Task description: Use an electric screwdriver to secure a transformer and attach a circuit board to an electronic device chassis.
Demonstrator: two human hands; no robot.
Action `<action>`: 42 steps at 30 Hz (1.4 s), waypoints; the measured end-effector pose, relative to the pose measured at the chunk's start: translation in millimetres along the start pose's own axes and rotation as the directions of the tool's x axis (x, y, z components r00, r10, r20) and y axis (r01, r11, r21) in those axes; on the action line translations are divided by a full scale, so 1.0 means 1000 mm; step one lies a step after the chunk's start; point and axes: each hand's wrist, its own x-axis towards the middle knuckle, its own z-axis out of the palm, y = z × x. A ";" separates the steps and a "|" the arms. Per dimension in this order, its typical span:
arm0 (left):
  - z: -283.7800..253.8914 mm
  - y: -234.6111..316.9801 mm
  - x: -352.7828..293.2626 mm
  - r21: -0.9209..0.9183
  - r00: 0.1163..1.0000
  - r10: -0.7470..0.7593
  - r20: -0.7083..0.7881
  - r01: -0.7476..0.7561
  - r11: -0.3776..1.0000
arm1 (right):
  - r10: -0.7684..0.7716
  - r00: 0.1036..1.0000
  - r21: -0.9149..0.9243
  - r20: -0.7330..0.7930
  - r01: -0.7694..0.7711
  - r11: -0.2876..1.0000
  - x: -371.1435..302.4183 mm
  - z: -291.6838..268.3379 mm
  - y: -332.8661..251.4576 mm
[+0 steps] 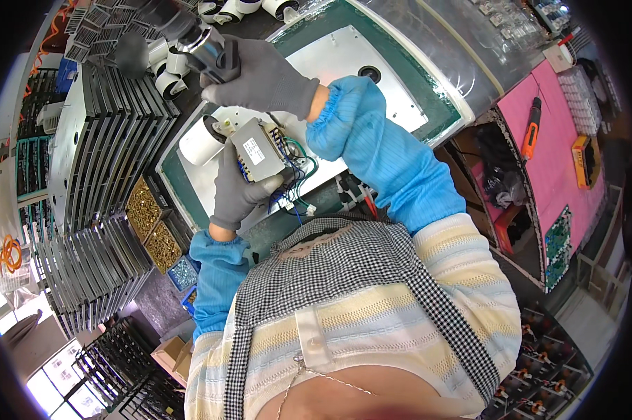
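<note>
My left hand [233, 190], in a grey glove and blue sleeve cover, grips a small grey transformer [260, 150] with a white label and loose blue, green and white wires hanging below it. A white cylindrical part [201, 140] sits against the transformer's left side. My right hand [268, 77], also grey-gloved, is raised above it and closed around a dark, shiny cylindrical tool [207, 49]. Both hands hover over a white plate [344, 59] lying on a green mat [428, 98].
Stacks of grey metal plates [109, 133] stand on the left. Bins of brass-coloured screws [148, 217] sit near my left forearm. White rollers [169, 73] lie at the top left. A pink surface [550, 161] on the right holds an orange-handled tool [533, 126].
</note>
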 end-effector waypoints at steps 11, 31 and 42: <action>0.001 0.002 0.001 -0.012 1.000 -0.008 -0.008 0.008 1.000 | 0.061 0.989 0.050 0.136 -0.068 0.996 0.004 0.000 -0.002; -0.027 -0.063 -0.066 -0.939 0.940 -0.277 0.201 0.104 -0.329 | 0.045 0.999 0.248 -0.031 -0.036 0.968 -0.009 -0.015 -0.067; -0.034 -0.018 -0.076 -0.991 0.966 -0.222 0.135 0.126 -0.050 | 0.039 0.981 0.671 -0.189 0.101 0.735 -0.053 0.045 -0.114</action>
